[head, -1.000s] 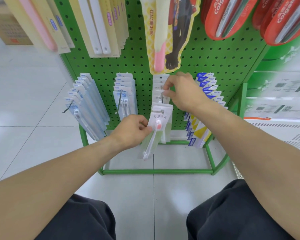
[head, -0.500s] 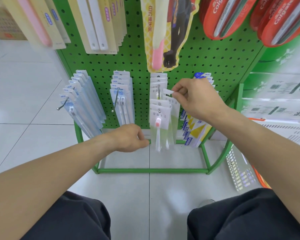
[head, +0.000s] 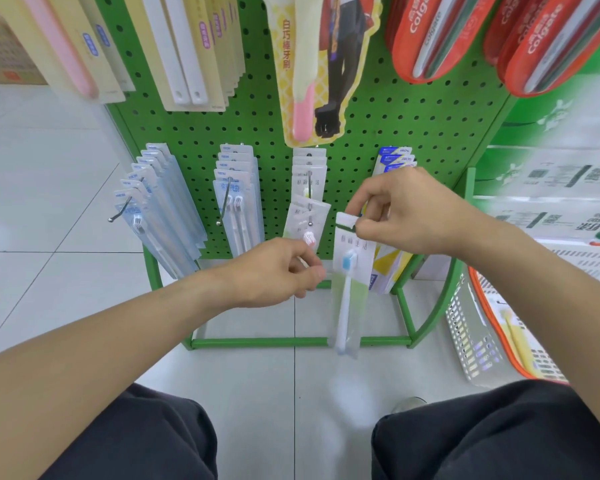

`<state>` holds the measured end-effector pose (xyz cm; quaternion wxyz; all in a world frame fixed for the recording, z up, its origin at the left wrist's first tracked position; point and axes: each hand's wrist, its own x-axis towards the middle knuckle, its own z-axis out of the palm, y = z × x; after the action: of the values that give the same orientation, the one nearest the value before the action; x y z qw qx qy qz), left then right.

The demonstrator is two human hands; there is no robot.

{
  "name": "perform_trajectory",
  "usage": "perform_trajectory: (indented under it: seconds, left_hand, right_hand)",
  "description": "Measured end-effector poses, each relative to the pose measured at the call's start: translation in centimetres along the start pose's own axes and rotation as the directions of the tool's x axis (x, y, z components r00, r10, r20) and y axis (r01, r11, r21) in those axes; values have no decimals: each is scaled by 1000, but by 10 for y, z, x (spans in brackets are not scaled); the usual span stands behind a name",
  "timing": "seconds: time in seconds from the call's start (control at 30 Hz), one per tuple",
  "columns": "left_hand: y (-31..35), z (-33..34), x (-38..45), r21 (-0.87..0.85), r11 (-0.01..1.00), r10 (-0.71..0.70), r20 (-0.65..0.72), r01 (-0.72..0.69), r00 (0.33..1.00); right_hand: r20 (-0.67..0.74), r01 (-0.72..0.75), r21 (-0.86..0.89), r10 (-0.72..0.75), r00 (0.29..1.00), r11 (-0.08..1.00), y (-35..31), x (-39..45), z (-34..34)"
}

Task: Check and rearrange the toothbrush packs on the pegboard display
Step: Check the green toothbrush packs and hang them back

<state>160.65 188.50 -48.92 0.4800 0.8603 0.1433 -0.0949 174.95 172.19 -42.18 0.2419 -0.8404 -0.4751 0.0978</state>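
Right hand (head: 406, 216): I pinched the blue-brush pack (head: 349, 282) by its top tab, hanging free of the pegboard (head: 395, 126).
Left hand (head: 278, 271): I gripped the pink-brush pack (head: 305, 220) (hooked on its peg).

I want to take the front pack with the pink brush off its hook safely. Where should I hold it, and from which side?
Pinch the pink-brush pack at its flat card header near the hook, coming from the front. It hangs tilted on the hook tip, so slide it straight forward.
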Motion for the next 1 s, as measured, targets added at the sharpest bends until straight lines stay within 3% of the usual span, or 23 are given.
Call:
perform_trajectory:
  seconds: [0.1,0.2,0.53,0.7,0.83,1.0]
  left_hand:
    - [8,3,-5,-124,988,88,3,-87,996]
    - [15,2,-10,-222,963,149,-30,-152,988]
    - [18,-8,-23,-391,915,130,67,-94,989]
    - [17,-12,-22,-406,904,112,-67,-130,991]
    - [15,-17,-24,-386,903,139,-154,-189,978]
    - [13,-19,-25,-363,915,82,-262,-177,962]
  right_hand:
    - [60,49,138,-58,997,989,-5,-5,3]
    - [22,72,230,-79,997,971,-4,-2,9]
    - [-23,106,318,-104,994,942,-11,5,27]
    - [-99,128,458,-93,991,879,-14,5,31]
    - [-28,88,506,-85,996,858,-10,4,31]
    - [-35,120,409,-116,993,905,-10,2,37]
